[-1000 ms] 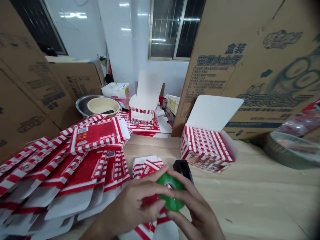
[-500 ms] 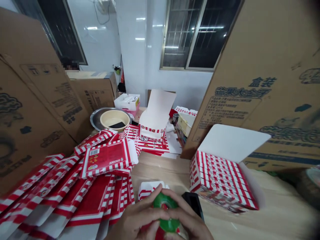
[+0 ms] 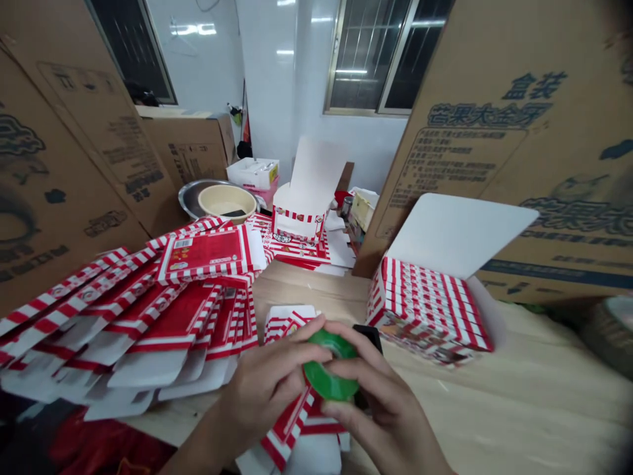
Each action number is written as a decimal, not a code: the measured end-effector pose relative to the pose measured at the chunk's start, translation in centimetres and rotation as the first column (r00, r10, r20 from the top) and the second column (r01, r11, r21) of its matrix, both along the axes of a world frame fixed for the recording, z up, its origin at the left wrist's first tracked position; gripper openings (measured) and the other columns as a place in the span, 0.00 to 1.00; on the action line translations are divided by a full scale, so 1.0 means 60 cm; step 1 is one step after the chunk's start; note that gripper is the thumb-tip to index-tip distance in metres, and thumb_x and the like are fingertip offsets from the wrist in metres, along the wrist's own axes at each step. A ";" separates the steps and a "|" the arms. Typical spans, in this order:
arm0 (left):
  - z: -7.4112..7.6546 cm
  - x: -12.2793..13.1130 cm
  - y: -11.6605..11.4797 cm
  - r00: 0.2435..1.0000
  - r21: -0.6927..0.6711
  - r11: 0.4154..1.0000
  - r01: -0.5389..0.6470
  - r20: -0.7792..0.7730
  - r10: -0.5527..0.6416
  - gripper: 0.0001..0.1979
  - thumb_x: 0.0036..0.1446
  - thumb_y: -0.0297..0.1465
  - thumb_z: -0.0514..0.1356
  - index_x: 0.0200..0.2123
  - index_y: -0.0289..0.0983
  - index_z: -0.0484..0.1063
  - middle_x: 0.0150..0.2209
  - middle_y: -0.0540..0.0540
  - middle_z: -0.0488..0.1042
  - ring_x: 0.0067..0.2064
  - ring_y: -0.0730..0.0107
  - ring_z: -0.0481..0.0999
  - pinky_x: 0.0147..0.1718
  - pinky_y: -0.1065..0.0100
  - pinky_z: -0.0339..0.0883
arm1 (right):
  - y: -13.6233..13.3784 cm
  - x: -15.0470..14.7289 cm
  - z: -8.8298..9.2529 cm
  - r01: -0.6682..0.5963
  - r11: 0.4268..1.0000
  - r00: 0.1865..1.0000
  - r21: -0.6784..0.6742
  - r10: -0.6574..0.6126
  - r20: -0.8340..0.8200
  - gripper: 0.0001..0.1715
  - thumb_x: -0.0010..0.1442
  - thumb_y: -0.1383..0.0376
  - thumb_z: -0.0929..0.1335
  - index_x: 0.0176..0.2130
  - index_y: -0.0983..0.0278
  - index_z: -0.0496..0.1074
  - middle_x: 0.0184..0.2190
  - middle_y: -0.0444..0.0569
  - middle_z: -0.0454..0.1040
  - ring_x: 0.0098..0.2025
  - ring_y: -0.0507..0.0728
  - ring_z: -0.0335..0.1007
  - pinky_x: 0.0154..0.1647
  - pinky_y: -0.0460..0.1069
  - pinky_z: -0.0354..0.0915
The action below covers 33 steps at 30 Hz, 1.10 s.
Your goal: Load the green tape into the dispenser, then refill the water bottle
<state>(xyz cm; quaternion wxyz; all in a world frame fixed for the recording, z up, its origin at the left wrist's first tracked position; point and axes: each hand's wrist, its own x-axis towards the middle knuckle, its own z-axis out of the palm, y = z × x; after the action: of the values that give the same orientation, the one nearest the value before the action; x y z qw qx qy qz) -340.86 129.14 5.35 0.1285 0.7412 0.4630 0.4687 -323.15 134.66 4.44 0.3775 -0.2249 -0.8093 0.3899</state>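
Note:
A roll of green tape (image 3: pixel 330 389) is held between both hands, low in the middle of the view. My left hand (image 3: pixel 267 376) has its fingers bent against the roll's left side. Around its right side curl the fingers of my right hand (image 3: pixel 378 389), the thumb below. Beneath the hands lie flat red-and-white striped cartons (image 3: pixel 291 425), partly covered by them. A black holder-like object (image 3: pixel 370 336) sits just behind my right hand, mostly hidden.
Overlapping striped cartons (image 3: pixel 198 316) spread across the left. An open display box (image 3: pixel 425 307) packed with small striped boxes stands right. Another open box (image 3: pixel 299 221) and a cream basin (image 3: pixel 227 201) are farther back. Large brown cardboard boxes (image 3: pixel 469 158) rise on both sides.
The view has tipped downward, so the table appears higher. The green tape roll shows more of its ring, with my hands a little farther apart around it.

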 end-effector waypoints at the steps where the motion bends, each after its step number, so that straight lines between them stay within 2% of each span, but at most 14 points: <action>1: 0.005 0.008 -0.007 1.000 -0.023 1.000 0.008 0.011 -0.008 0.22 0.55 0.17 0.50 0.49 0.42 0.68 0.56 0.45 0.67 0.55 0.70 0.68 0.51 0.70 0.66 | -0.009 0.008 0.002 0.010 1.000 1.000 0.020 -0.009 -0.012 0.11 0.57 0.63 0.69 0.42 0.55 0.70 0.58 0.48 0.62 0.58 0.55 0.62 0.56 0.50 0.62; 4: 0.027 0.037 -0.030 0.999 -0.069 0.997 0.028 0.017 -0.027 0.20 0.54 0.20 0.54 0.49 0.40 0.68 0.58 0.44 0.65 0.56 0.69 0.66 0.54 0.70 0.62 | -0.035 0.037 0.008 0.039 0.997 0.999 0.072 -0.036 -0.037 0.12 0.57 0.64 0.68 0.43 0.56 0.69 0.59 0.47 0.60 0.60 0.54 0.59 0.57 0.46 0.61; 7: 0.044 0.063 -0.051 0.998 -0.045 0.998 0.052 -0.022 -0.053 0.18 0.53 0.20 0.57 0.46 0.39 0.70 0.59 0.42 0.63 0.55 0.71 0.68 0.53 0.73 0.62 | -0.056 0.066 0.014 0.052 0.991 0.997 0.126 -0.045 -0.055 0.14 0.57 0.66 0.68 0.45 0.55 0.68 0.60 0.45 0.58 0.61 0.52 0.56 0.59 0.44 0.58; 11: 0.050 0.085 -0.069 0.987 -0.066 0.986 0.150 -0.045 -0.153 0.24 0.53 0.17 0.54 0.51 0.45 0.67 0.61 0.49 0.59 0.53 0.75 0.70 0.48 0.78 0.66 | -0.080 0.097 0.018 0.071 0.984 0.993 0.163 -0.055 -0.103 0.13 0.58 0.66 0.68 0.44 0.56 0.68 0.60 0.43 0.58 0.61 0.50 0.55 0.59 0.40 0.56; 14: 0.056 0.100 -0.076 0.978 -0.046 0.979 0.199 -0.045 -0.201 0.28 0.54 0.17 0.54 0.55 0.47 0.64 0.62 0.50 0.57 0.57 0.72 0.66 0.51 0.74 0.65 | -0.095 0.112 0.021 0.121 0.976 0.984 0.182 -0.094 -0.152 0.08 0.58 0.66 0.68 0.40 0.58 0.69 0.59 0.43 0.60 0.60 0.49 0.57 0.58 0.38 0.56; 17: 0.063 0.115 -0.078 0.976 -0.021 0.977 0.210 -0.048 -0.211 0.28 0.54 0.18 0.55 0.57 0.46 0.63 0.62 0.49 0.58 0.58 0.68 0.64 0.55 0.68 0.61 | -0.105 0.122 0.023 0.160 0.967 0.976 0.198 -0.125 -0.181 0.08 0.58 0.66 0.68 0.41 0.59 0.69 0.59 0.45 0.61 0.60 0.50 0.58 0.57 0.39 0.57; 21: 0.058 0.132 -0.071 0.973 -0.014 0.973 0.231 -0.027 -0.231 0.28 0.55 0.18 0.53 0.55 0.48 0.64 0.60 0.50 0.61 0.57 0.65 0.65 0.52 0.65 0.66 | -0.111 0.129 0.014 0.192 0.958 0.969 0.214 -0.151 -0.195 0.09 0.58 0.68 0.67 0.41 0.60 0.69 0.59 0.48 0.60 0.59 0.52 0.59 0.57 0.42 0.61; 24: 0.040 0.144 -0.063 0.974 -0.011 0.981 0.193 0.121 -0.190 0.29 0.57 0.17 0.49 0.58 0.50 0.59 0.60 0.50 0.62 0.58 0.67 0.65 0.54 0.63 0.64 | -0.111 0.124 0.003 0.245 0.943 0.949 0.226 -0.185 -0.256 0.12 0.57 0.71 0.68 0.43 0.62 0.68 0.59 0.51 0.59 0.60 0.55 0.58 0.55 0.45 0.64; 27: 0.022 0.153 -0.063 0.966 0.049 0.999 0.023 0.254 -0.035 0.27 0.58 0.19 0.52 0.56 0.49 0.60 0.59 0.50 0.64 0.58 0.68 0.65 0.56 0.63 0.62 | -0.109 0.114 -0.004 0.377 0.893 0.896 0.245 -0.285 -0.340 0.17 0.55 0.75 0.68 0.45 0.63 0.67 0.59 0.53 0.58 0.60 0.58 0.58 0.53 0.50 0.67; 29: 0.016 0.155 -0.066 0.979 0.110 0.993 -0.045 0.202 0.022 0.21 0.57 0.20 0.55 0.51 0.46 0.65 0.54 0.51 0.69 0.56 0.71 0.67 0.57 0.66 0.61 | -0.107 0.107 -0.007 0.465 0.838 0.859 0.284 -0.350 -0.374 0.21 0.53 0.78 0.68 0.46 0.63 0.67 0.60 0.54 0.56 0.60 0.60 0.57 0.53 0.53 0.68; 33: 0.016 0.151 -0.065 0.996 0.193 0.978 -0.074 0.061 0.063 0.17 0.57 0.20 0.56 0.47 0.42 0.68 0.47 0.52 0.74 0.52 0.77 0.71 0.55 0.75 0.63 | -0.106 0.097 -0.006 0.576 0.713 0.812 0.401 -0.440 -0.383 0.26 0.53 0.80 0.67 0.49 0.61 0.67 0.61 0.50 0.54 0.61 0.60 0.55 0.50 0.53 0.71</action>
<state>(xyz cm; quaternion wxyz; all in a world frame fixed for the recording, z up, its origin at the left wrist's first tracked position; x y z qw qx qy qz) -331.80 125.22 6.32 0.0517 0.7207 0.4366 0.5360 -317.31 128.29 4.06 0.6179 -0.2818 -0.7304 0.0728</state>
